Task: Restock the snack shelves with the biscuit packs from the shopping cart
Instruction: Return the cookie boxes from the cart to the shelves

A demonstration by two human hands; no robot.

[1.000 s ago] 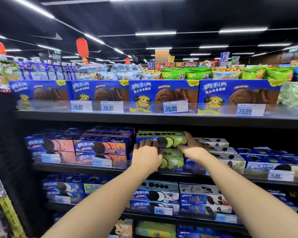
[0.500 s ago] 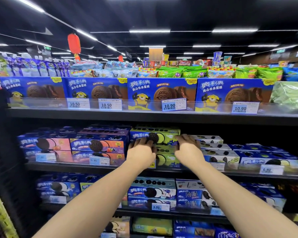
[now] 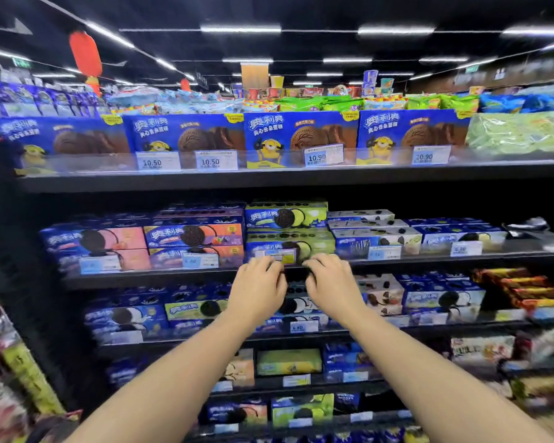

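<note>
Two green Oreo boxes (image 3: 287, 217) sit stacked on mid shelf (image 3: 141, 278), your L hand (image 3: 258, 282) & R hand (image 3: 330, 281) curled just below at its lip, grip unclear (blur); cartons prob. light, stiff, dentable, so take by short ends.

Top shelf (image 3: 269, 180) rail, L to R: tag 1 (image 3: 152, 162) 10.50, tag 2 (image 3: 210, 161) 10.50, tag 3 (image 3: 316, 157) 10.90, tag 4 (image 3: 424, 157) 10.90. Blue boxes (image 3: 267, 135) behind: brand 奥利奥 in white, 夹心云朵蛋糕 below it. Mid shelf (image 3: 429, 259): green pack (image 3: 285, 217) & pink pack (image 3: 192, 235) both 奥利奥; tag 5 (image 3: 191, 260) approx 6.80, blurry. Lower shelf (image 3: 413, 329): tag 6 (image 3: 298, 327) 6.80; light-green pack (image 3: 192, 310) 奥利奥. Other tags & small print too blurred to read.
</note>
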